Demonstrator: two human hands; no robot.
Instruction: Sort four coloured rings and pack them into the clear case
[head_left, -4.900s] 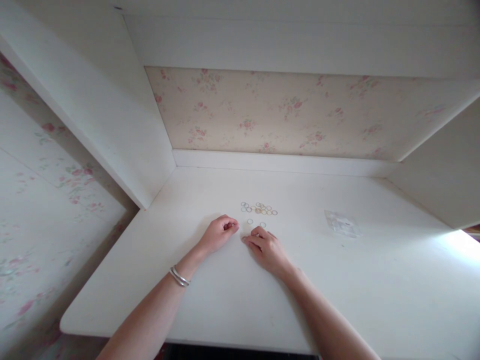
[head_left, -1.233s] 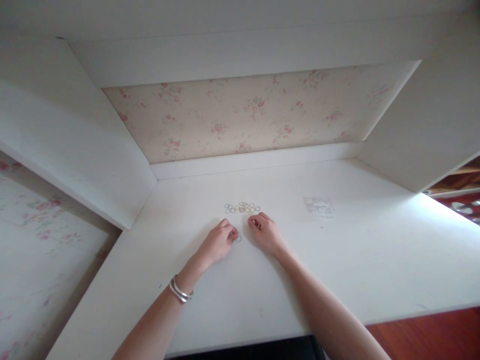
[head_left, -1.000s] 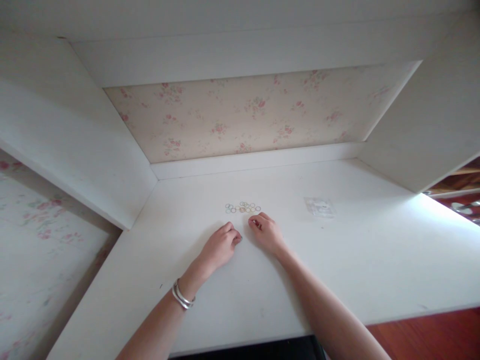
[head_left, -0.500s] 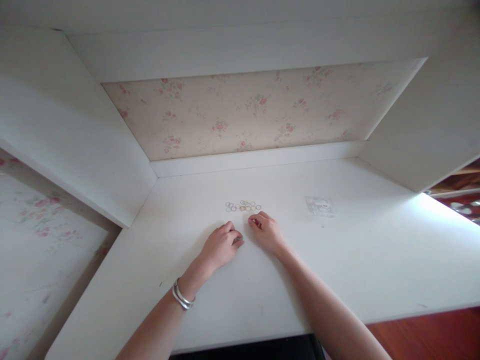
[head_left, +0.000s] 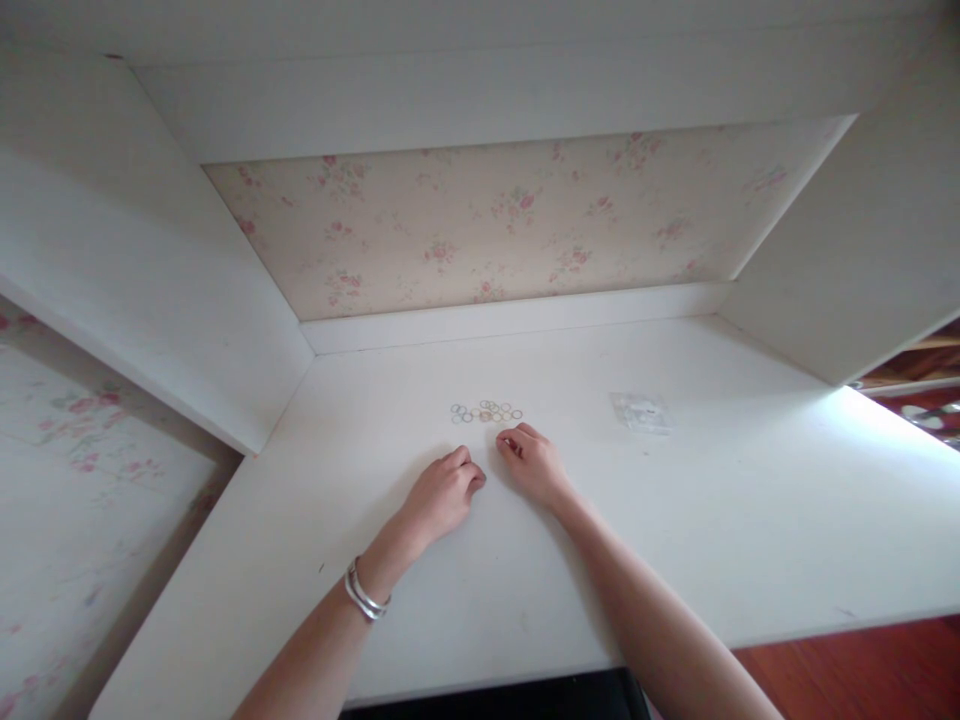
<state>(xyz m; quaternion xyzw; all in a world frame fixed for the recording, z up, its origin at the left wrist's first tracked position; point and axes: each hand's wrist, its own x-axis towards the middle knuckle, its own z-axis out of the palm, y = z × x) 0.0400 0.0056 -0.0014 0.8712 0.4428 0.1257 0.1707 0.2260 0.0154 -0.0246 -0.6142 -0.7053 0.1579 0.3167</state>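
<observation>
Loose ring's off the counter [head_left: 622, 550] now, 1 less lying out; L hand [head_left: 444, 491] prob pinching it. R hand [head_left: 534, 466] grip's together near other rings [head_left: 486, 416], can't tell on what.

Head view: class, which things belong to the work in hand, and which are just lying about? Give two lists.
Likely in the work:
left hand, seemingly pinching a small ring
right hand, curled; any contents can't be told
clustered rings, just beyond the hands

Apparently lying about:
clear plastic bag, right of the rings
dark speck, beside the left forearm
</observation>
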